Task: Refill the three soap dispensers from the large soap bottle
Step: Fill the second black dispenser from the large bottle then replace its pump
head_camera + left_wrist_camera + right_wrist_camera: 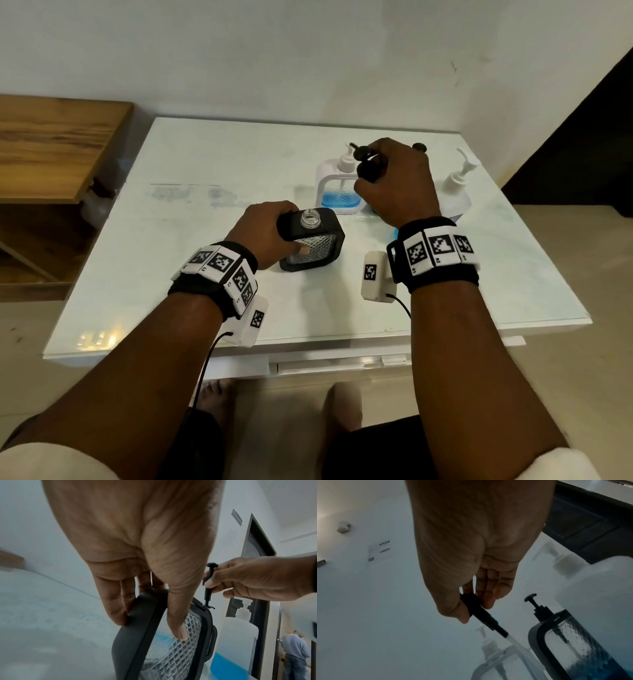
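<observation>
My left hand (pixel 274 233) grips a black-framed glass dispenser (pixel 320 251) standing on the white table; its neck (pixel 310 218) is open, with no pump. The thumb (pixel 178 628) lies on the patterned glass. My right hand (pixel 376 168) is raised behind it and pinches the black pump head (pixel 473 605), whose clear tube (pixel 520 645) hangs down. A white-framed dispenser (pixel 337 193) holds blue soap. A second black-framed dispenser (pixel 570 645), pump on, stands mostly hidden behind my right hand. The large white soap bottle (pixel 454 193) stands at the far right.
The white glass-topped table (pixel 191 246) has bare surface on its left half and front. A wooden bench (pixel 51 147) stands left of the table. A dark doorway (pixel 582 154) is at the right. A person (pixel 296 654) stands far off in the left wrist view.
</observation>
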Available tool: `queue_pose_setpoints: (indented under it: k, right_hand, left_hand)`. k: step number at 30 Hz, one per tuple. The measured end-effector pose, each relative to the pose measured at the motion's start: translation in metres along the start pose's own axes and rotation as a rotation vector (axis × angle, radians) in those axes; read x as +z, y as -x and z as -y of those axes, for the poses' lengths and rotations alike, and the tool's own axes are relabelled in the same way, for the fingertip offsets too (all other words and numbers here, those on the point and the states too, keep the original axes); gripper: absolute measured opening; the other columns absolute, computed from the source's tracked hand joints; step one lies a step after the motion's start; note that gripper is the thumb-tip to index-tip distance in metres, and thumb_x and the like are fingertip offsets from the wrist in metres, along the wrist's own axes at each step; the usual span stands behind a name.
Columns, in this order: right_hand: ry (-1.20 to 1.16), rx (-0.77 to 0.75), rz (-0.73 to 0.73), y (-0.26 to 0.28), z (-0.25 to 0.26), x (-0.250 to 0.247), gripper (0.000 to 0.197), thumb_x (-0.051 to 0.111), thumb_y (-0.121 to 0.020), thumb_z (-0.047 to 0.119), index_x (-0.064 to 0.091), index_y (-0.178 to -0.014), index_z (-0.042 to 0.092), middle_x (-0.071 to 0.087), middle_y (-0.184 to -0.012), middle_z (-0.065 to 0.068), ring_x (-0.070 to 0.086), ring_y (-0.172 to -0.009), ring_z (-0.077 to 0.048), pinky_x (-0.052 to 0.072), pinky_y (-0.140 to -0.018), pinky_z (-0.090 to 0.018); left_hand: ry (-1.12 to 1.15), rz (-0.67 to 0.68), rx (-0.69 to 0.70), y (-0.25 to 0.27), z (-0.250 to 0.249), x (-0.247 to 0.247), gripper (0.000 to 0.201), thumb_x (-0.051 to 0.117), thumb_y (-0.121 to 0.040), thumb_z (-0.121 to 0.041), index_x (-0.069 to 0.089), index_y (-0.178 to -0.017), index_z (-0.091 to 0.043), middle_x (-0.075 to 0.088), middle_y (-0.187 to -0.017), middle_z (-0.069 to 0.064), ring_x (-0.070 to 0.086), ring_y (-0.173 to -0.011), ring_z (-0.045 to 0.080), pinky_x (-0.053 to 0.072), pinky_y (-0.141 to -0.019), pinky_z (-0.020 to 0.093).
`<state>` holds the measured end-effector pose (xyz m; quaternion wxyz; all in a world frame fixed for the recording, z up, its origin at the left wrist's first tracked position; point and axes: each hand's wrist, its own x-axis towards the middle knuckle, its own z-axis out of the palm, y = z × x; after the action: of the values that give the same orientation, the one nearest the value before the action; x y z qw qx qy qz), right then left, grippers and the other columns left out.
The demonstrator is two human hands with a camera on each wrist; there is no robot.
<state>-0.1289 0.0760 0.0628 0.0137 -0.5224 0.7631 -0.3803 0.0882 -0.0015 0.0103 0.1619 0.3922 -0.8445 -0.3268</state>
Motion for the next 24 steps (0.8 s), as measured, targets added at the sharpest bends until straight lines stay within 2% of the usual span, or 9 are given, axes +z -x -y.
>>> queue_pose_setpoints:
  k: [2,4,9,13,18,24]
  right_hand:
    - [0.048,0.031,0.057,-0.003,-0.012,0.009,0.039,0.075,-0.078,0.011,0.069,-0.117,0.013,0.076,-0.097,-0.002,0.07,-0.09,-0.014,0.051,-0.087,-0.023]
    - [0.059,0.056,0.107,-0.004,-0.023,0.02,0.041,0.077,-0.08,0.009,0.067,-0.12,0.011,0.076,-0.103,-0.006,0.069,-0.093,-0.017,0.053,-0.088,-0.026]
    - [0.112,0.094,0.204,0.001,-0.046,0.051,0.043,0.08,-0.079,0.013,0.068,-0.121,0.013,0.075,-0.11,-0.009,0.07,-0.102,-0.026,0.057,-0.095,-0.045]
    - [0.137,0.095,0.266,0.008,-0.054,0.07,0.044,0.082,-0.08,0.014,0.069,-0.122,0.014,0.074,-0.115,-0.008,0.07,-0.103,-0.029,0.056,-0.095,-0.047]
    - [0.131,0.093,0.292,0.012,-0.057,0.086,0.036,0.081,-0.081,0.014,0.072,-0.115,0.019,0.076,-0.108,-0.002,0.072,-0.094,-0.022,0.06,-0.09,-0.044]
    - [0.09,0.089,0.289,0.017,-0.06,0.088,0.036,0.082,-0.079,0.01,0.072,-0.112,0.021,0.075,-0.107,0.0,0.067,-0.088,-0.02,0.06,-0.088,-0.044]
  left_hand:
    - [0.001,0.0,0.005,0.001,-0.001,0.0,0.051,0.091,-0.069,-0.02,0.068,-0.115,-0.016,0.066,-0.1,-0.003,0.061,-0.093,0.02,0.049,-0.086,0.031]
    - [0.0,-0.002,0.005,0.0,0.0,0.0,0.051,0.09,-0.069,-0.02,0.067,-0.115,-0.016,0.065,-0.099,-0.004,0.06,-0.092,0.019,0.046,-0.083,0.028]
    - [-0.014,0.0,0.013,-0.001,0.002,-0.001,0.051,0.09,-0.07,-0.019,0.067,-0.115,-0.016,0.064,-0.101,-0.003,0.058,-0.091,0.017,0.042,-0.082,0.025]
    - [-0.007,0.004,0.012,-0.001,0.002,0.0,0.051,0.09,-0.069,-0.02,0.067,-0.115,-0.017,0.065,-0.101,-0.003,0.059,-0.091,0.018,0.042,-0.081,0.025]
    - [-0.006,0.005,0.011,-0.001,0.002,0.0,0.05,0.089,-0.07,-0.019,0.067,-0.115,-0.015,0.067,-0.103,-0.001,0.06,-0.092,0.019,0.047,-0.084,0.028]
    - [-0.006,0.009,0.009,-0.001,0.002,0.0,0.05,0.09,-0.07,-0.021,0.067,-0.114,-0.015,0.069,-0.105,0.0,0.061,-0.094,0.02,0.05,-0.087,0.032]
